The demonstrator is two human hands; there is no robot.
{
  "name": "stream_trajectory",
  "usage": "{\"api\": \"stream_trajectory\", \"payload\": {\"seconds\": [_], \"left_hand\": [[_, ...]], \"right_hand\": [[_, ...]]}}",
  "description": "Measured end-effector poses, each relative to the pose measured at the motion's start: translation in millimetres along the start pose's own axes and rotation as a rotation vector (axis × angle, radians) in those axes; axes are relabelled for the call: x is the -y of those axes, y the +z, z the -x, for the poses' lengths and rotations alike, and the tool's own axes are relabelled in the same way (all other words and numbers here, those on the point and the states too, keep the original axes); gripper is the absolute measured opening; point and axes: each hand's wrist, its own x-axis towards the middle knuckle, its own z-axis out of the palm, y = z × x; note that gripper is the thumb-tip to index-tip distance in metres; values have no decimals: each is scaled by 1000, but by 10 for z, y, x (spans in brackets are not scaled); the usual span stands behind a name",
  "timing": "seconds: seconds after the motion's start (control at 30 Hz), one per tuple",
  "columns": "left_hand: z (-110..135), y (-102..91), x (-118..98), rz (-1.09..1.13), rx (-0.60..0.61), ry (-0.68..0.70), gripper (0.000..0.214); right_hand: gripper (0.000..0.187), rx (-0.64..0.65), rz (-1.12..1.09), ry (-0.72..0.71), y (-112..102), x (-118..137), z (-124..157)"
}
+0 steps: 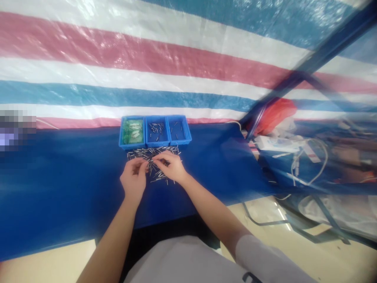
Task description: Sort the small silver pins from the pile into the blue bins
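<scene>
Over a heap of thin metal pins [161,173] on the blue table, my two hands nearly meet. Thumb and fingers of my left hand [134,177] are pinched at the heap's left part. My right hand [171,167] pinches too, its fingertips close to those of the left. Whatever lies between the fingertips is too small to make out. Just behind the heap stand three joined blue bins: the left bin [120,135] holds a green bag with pale pieces, the middle bin [157,143] several short dark pins, the right bin [180,135] a few thin ones.
The blue table [73,188] runs up to a striped plastic sheet [147,70]. At the right, a dark metal frame [277,92] slants upward. Beyond it lie a red bag [275,116], a white box [278,144] and a white cable [326,157].
</scene>
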Motion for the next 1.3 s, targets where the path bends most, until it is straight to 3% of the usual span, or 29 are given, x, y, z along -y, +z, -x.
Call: {"api": "stream_trajectory", "payload": {"seconds": [0.2,0.53,0.8,1.03,1.3], "left_hand": [[10,-44,31,-84,35,26,24],[20,-5,-46,23,59,20,30],[0,-50,-47,-50,65,18,24],[15,-16,-35,24,66,18,33],[-8,-17,-16,-3,59,35,22]], "right_hand": [[11,38,-13,-60,10,-4,20],[11,-39,-78,40,-13,30,-2],[10,18,-49,-38,-4,7,5],[8,-56,-85,-4,-14,32,-8],[9,-11,-47,-19,-20,21,-7]]}}
